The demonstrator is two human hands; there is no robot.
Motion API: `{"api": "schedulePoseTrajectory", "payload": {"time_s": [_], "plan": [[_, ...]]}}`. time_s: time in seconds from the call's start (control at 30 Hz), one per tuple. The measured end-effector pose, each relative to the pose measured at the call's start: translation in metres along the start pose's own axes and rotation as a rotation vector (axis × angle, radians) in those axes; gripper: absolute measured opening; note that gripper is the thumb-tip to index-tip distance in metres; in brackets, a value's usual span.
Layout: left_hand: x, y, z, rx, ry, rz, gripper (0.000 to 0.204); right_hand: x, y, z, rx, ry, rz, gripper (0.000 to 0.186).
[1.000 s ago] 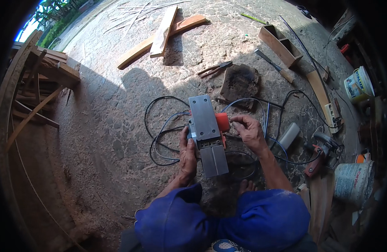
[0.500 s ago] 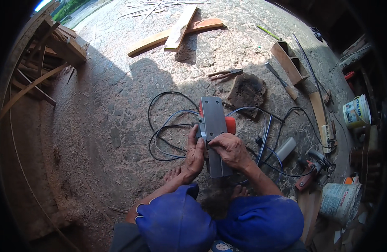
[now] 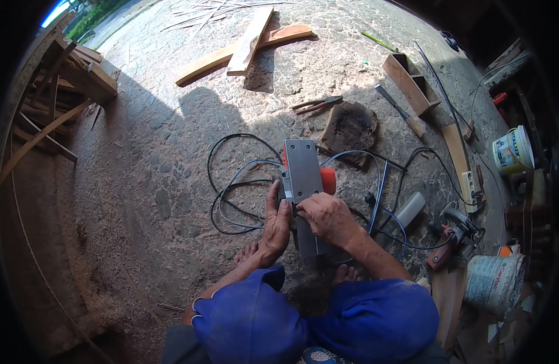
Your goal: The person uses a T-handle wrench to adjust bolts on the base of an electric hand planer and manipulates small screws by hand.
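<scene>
Floor [image 3: 152, 176]: rough, strewn with shavings; sunlit at the far side, shaded near
Planer [image 3: 302, 167]: sole up, just ahead of the blue-clad knees [image 3: 249, 315]; between both hands
Left hand [image 3: 275, 227]: partly closed on the planer's left side; thumb along the edge
Right hand [image 3: 328, 215]: fingertips bunched at the gap in the sole; anything pinched there hidden, cannot tell
Around: cable [image 3: 211, 159] looped at left; block [image 3: 350, 128], pliers [image 3: 317, 105], chisel [image 3: 399, 110] beyond

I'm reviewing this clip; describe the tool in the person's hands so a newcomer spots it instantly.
Start at the blue-clad knees near the bottom edge, then look just above, where the left hand and right hand meet on the power planer. Unlike the looping black cable beside it, it shows a long, flat grey metal face, with a red-orange part jutting out rightward.
</scene>
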State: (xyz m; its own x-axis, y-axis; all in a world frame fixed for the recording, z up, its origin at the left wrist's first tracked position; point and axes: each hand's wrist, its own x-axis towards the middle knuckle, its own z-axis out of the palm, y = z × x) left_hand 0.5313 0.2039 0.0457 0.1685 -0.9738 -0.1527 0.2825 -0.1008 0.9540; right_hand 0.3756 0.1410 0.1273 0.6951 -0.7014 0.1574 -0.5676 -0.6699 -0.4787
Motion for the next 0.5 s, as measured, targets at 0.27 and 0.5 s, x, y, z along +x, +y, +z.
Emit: {"api": "schedulePoseTrajectory", "payload": {"time_s": [0.27, 0.5], "plan": [[-0.005, -0.003, -0.001, 0.032, -0.037, 0.056, 0.055, 0.000, 0.005, 0.011, -0.204, 0.004, -0.106, 0.013], [0.003, -0.006, 0.005, -0.029, 0.011, 0.027, 0.052, -0.006, 0.004, 0.015, -0.281, 0.150, -0.073, 0.012]]}}
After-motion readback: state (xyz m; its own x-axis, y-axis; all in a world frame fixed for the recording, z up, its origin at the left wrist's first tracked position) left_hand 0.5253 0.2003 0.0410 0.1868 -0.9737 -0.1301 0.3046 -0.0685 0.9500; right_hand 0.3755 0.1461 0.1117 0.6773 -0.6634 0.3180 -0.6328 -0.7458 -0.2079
